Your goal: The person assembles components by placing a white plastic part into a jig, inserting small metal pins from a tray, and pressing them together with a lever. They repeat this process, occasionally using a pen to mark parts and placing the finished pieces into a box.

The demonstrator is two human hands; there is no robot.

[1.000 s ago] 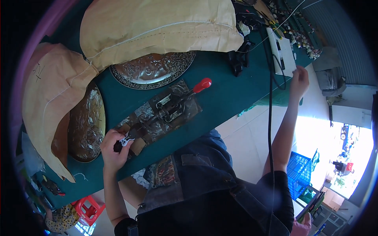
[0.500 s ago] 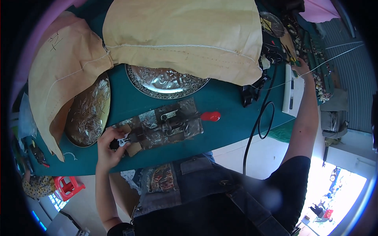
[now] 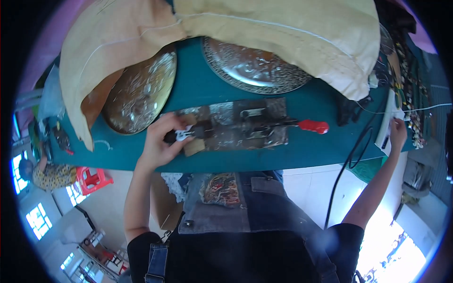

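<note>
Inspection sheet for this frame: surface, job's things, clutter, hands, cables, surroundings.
Surface: teal table, partly under a tan cloth.
Job's things: metal jig with a red-handled lever; small block at its left end.
Clutter: two embossed metal plates, half covered by the cloth.
Hands: left hand on the jig's left end; right hand at a white box on the table's right edge.
Cables: black cable hangs off the table.
Surroundings: red stool on the floor; another person at far left.
</note>
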